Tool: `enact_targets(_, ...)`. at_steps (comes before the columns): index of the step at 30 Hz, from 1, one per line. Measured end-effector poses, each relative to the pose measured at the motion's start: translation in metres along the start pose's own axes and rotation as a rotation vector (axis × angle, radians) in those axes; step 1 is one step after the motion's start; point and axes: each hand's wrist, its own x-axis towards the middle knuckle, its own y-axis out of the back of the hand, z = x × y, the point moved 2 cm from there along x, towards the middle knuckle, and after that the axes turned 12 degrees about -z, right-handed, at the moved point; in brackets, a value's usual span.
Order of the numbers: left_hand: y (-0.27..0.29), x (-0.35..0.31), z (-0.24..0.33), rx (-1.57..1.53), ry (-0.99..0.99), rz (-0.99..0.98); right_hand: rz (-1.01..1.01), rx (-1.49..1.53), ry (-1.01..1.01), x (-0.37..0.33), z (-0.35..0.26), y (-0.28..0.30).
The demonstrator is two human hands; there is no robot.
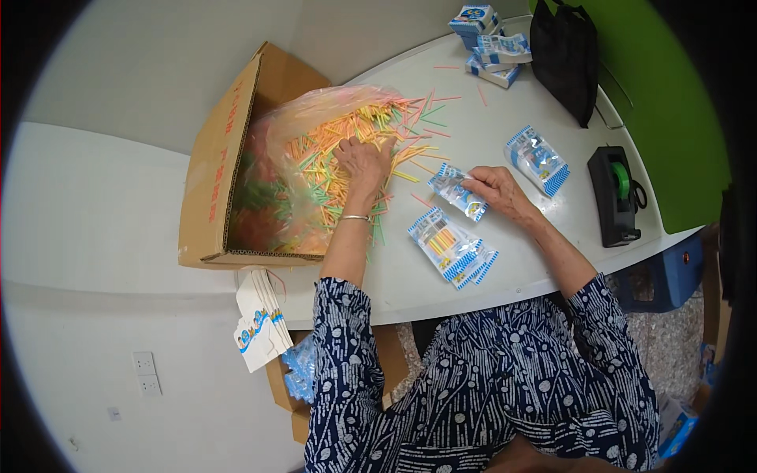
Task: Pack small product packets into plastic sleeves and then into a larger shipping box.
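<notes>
My left hand point(364, 167), with a bangle at its wrist, reaches into a heap of thin coloured sticks point(323, 185). Its fingers bend down among the sticks and its thumb stands apart; no stick is plainly gripped. The heap spills from a clear plastic bag point(296, 118) out of a cardboard box point(214, 169) lying on its side. My right hand point(502, 193) is closed on the edge of a small blue-and-white plastic packet point(457, 191), held over the white table. Just below it lie stacked packets point(444, 243), the top one showing yellow sticks through its window.
Another packet point(538, 160) lies right of my right hand, near a black tape dispenser point(613, 197). Small blue-and-white boxes point(475, 20) and a black bag point(564, 59) stand at the far side. Flat cartons point(262, 319) hang at the table's left front edge point(378, 317).
</notes>
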Motion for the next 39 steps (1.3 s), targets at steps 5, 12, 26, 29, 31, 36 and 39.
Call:
enact_targets(5,-0.009,0.008,0.000,0.171,0.019,-0.001,0.008,-0.010,0.016,-0.004,-0.004,0.001)
enact_targets(12,-0.013,0.021,0.008,0.286,0.090,-0.268,0.005,0.025,0.008,-0.004,0.001,0.001)
enact_targets(26,-0.022,0.024,-0.011,0.285,0.122,-0.204,0.000,0.004,0.053,-0.004,0.004,0.003)
enact_targets(29,-0.017,0.016,-0.022,0.130,0.168,-0.088,-0.021,0.032,0.023,-0.003,0.002,0.003)
enact_targets(31,-0.008,0.008,-0.013,0.025,-0.036,-0.065,0.014,0.116,-0.017,-0.005,0.005,0.006)
enact_targets(36,-0.024,-0.006,0.015,-0.018,-0.200,0.034,0.028,0.160,-0.036,-0.003,0.003,0.007)
enact_targets(39,-0.025,-0.012,0.015,0.012,-0.265,0.006,0.026,0.187,-0.031,-0.002,0.004,0.007)
